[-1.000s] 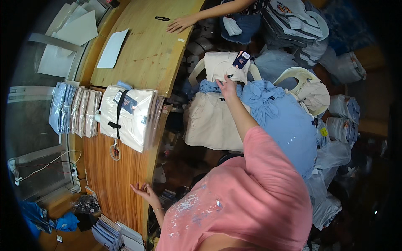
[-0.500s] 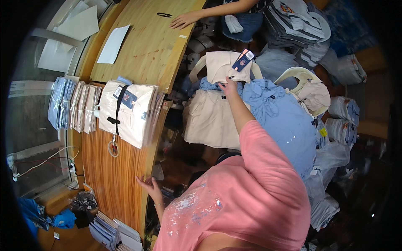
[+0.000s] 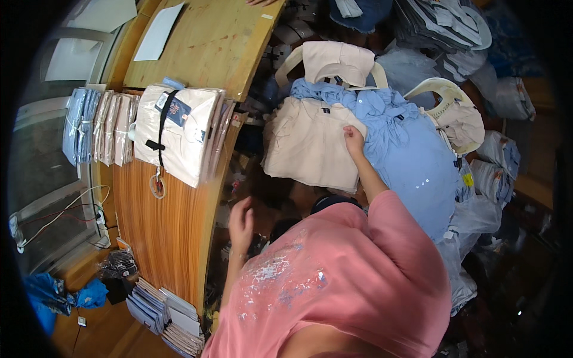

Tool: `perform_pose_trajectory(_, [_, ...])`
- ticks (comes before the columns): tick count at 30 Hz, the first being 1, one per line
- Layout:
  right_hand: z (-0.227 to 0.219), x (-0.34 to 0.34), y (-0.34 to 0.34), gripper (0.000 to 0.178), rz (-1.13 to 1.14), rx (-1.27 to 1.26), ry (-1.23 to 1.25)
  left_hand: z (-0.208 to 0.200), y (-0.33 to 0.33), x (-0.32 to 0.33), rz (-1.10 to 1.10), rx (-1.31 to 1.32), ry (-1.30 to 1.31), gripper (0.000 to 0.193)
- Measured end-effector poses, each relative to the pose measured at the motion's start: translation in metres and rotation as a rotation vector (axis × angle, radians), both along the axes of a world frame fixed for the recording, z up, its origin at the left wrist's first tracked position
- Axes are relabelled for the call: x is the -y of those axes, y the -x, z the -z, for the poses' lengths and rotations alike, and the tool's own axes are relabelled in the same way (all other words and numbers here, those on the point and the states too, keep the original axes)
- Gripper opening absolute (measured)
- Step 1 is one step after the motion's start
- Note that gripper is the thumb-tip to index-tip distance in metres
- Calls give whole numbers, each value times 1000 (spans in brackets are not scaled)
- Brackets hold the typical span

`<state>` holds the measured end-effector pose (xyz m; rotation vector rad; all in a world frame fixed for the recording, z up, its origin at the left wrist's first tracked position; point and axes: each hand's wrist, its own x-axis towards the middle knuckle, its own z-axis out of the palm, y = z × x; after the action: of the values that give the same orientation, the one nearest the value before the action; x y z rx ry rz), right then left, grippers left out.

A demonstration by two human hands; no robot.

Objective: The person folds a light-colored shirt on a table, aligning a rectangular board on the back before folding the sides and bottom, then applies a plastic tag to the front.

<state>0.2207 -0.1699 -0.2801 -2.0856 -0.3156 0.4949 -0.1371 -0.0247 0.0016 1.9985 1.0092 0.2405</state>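
My right hand [image 3: 353, 139] is closed on the right edge of a cream shirt [image 3: 310, 146], which lies spread out in front of me with its dark neck label facing up. Over by the table's edge, my left hand [image 3: 241, 219] hangs in the air, fingers loosely bent and apart, with nothing in it. Another cream garment [image 3: 337, 59] is draped over a chair back [image 3: 289, 67] just beyond the shirt. Light blue garments [image 3: 412, 161] lie heaped to the right.
On the wooden table [image 3: 161, 238] to my left stands a stack of bagged cream garments [image 3: 179, 134] with a black strap. Another person's hand [image 3: 260, 2] rests at the far edge. A second chair [image 3: 439, 107] and bagged clothes [image 3: 495, 161] are on the right.
My right hand has come back from the garment on the chair back to the cream shirt. The dark tags there no longer show. My left hand has risen and moved right, off the table's edge.
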Motion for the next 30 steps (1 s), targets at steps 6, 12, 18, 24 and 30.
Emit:
perform_pose_trajectory(6, [-4, 15, 4, 17, -156, -30, 168, 102, -145, -16, 591, 8, 144, 22])
perform_pose_trajectory(12, [-23, -51, 31, 20, -28, 9, 300, 230, -276, -37, 719, 47, -281, 16])
perform_pose_trajectory(18, [-38, -53, 23, 19, -79, 45, 294, 236, -303, -45, 850, -180, -151, 13])
perform_pose_trajectory(24, [-73, -18, 32, 8, -83, -105, -282, 165, -291, -37, 941, 317, 121, 30])
perform_pose_trajectory(30, [-114, -19, 46, 2, 54, -194, -581, 127, -284, -51, 1074, 200, -143, 22])
